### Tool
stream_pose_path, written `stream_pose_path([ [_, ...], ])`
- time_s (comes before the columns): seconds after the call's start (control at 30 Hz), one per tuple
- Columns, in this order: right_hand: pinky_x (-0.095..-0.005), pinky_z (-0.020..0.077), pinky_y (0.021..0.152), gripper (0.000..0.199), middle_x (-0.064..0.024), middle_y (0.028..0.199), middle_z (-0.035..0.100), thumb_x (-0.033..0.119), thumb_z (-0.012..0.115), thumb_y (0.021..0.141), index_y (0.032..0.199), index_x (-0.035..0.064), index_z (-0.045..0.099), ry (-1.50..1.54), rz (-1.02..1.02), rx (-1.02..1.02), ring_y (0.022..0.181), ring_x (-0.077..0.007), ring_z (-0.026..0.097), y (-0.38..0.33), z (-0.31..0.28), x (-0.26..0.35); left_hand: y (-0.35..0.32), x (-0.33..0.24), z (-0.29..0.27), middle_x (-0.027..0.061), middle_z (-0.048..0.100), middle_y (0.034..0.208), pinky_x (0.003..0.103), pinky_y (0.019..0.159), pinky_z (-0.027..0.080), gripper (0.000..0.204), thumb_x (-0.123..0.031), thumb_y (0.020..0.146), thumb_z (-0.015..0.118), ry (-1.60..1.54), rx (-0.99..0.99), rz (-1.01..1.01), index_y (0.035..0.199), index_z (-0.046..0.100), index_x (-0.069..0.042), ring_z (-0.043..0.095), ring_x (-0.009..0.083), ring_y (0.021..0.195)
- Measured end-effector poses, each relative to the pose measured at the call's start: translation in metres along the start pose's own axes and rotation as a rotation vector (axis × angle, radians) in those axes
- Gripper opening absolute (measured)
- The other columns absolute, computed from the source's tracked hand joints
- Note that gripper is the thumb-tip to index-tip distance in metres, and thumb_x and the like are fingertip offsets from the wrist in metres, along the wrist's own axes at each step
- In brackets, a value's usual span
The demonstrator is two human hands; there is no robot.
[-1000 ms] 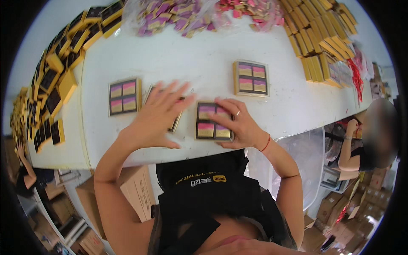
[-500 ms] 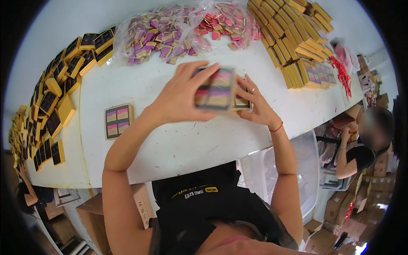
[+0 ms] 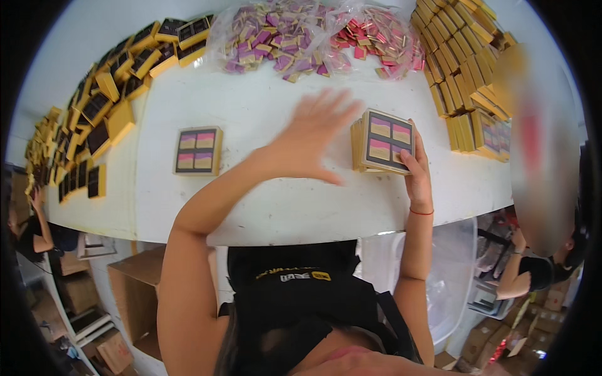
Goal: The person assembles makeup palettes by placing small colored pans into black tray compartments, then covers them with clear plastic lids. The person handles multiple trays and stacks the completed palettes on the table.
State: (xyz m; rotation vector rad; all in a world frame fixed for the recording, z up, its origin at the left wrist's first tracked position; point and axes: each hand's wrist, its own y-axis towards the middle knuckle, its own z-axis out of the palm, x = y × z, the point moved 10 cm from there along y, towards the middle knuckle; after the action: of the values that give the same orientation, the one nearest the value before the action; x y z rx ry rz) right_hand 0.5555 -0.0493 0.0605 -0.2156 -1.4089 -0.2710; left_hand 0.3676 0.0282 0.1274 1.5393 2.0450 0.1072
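My left hand point(image 3: 311, 138) hovers over the white table point(image 3: 282, 210), fingers spread and blurred, with nothing in it. To its right, my right hand point(image 3: 419, 169) grips a small stack of gold-edged boxes point(image 3: 390, 139) along its right side. The thumb presses on the top face; the other fingers are partly hidden behind the stack. That top box has a dark insert with four compartments, each holding a pink or purple and gold wrapped square. Left of my left forearm lies another filled box point(image 3: 196, 151), apart from both hands.
Gold boxes with dark inserts point(image 3: 97, 135) are heaped along the left. Clear bags hold purple-and-gold squares point(image 3: 276, 37) and red-pink ones point(image 3: 376, 41) at the back. Stacked gold boxes point(image 3: 464, 75) stand far right, partly behind a blurred object point(image 3: 539, 150). Co-workers point(image 3: 533, 269) are at both sides.
My left hand has let go of the box it held and moved away with fingers spread. That filled box now appears on the stack in my right hand. The whole view has shifted.
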Motion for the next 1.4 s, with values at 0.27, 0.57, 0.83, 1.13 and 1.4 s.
stream_pose_path([
  [0.27, -0.0325, 0.0199, 0.118, 0.081, -0.0114, 0.156, 0.031, 0.024, 0.062, 0.088, 0.155, 0.0025, 0.022, 0.024, -0.043, 0.053, 0.144, -0.0222, 0.028, 0.001, 0.004, 0.006, -0.244, 0.175, -0.080, 0.0192, 0.006, 0.163, 0.058, 0.118, 0.010, 0.151, -0.052, 0.040, 0.094, 0.073, 0.596, -0.654, 0.157, 0.009, -0.010, -0.002, 0.0433, 0.149],
  [0.57, -0.0344, 0.0155, 0.120, 0.093, -0.0189, 0.160, 0.020, 0.038, 0.065, 0.089, 0.155, -0.0031, 0.012, -0.023, -0.149, 0.097, 0.149, -0.0275, 0.018, -0.017, -0.003, 0.002, -0.224, 0.104, -0.059, 0.0190, 0.033, 0.146, 0.051, 0.111, 0.035, 0.120, -0.034, 0.051, 0.088, 0.104, 0.658, -0.507, 0.150, 0.025, -0.007, 0.022, 0.0421, 0.142],
  [0.83, -0.0345, 0.0217, 0.118, 0.089, -0.0177, 0.156, 0.030, 0.032, 0.069, 0.088, 0.153, -0.0031, 0.019, -0.010, -0.127, 0.057, 0.146, -0.0261, 0.026, -0.014, -0.007, -0.006, -0.082, 0.053, -0.057, 0.0152, 0.036, 0.138, 0.044, 0.108, 0.042, 0.101, -0.022, 0.063, 0.084, -0.399, 0.048, -0.168, 0.147, 0.031, -0.005, 0.046, 0.0289, 0.129],
  [1.13, -0.0438, 0.0193, 0.119, 0.098, -0.0157, 0.159, 0.024, 0.076, 0.032, 0.092, 0.156, 0.0028, 0.016, 0.195, -0.309, 0.005, 0.146, -0.0300, 0.025, -0.013, -0.023, -0.002, 0.090, -0.055, 0.038, 0.0222, 0.031, 0.153, 0.047, 0.115, 0.026, 0.102, -0.039, 0.068, 0.081, 0.119, 0.249, -0.004, 0.152, 0.032, -0.007, 0.029, 0.0379, 0.143],
  [1.4, -0.0327, 0.0260, 0.115, 0.064, -0.0110, 0.150, 0.039, 0.045, 0.039, 0.105, 0.150, 0.0005, 0.032, 0.235, -0.213, -0.125, 0.140, -0.0183, 0.033, -0.027, -0.018, -0.013, -0.012, 0.065, 0.094, 0.0097, 0.035, 0.155, 0.041, 0.116, 0.025, 0.084, -0.068, 0.094, 0.041, -1.496, -0.420, -0.906, 0.150, 0.035, -0.005, 0.033, 0.0235, 0.142],
])
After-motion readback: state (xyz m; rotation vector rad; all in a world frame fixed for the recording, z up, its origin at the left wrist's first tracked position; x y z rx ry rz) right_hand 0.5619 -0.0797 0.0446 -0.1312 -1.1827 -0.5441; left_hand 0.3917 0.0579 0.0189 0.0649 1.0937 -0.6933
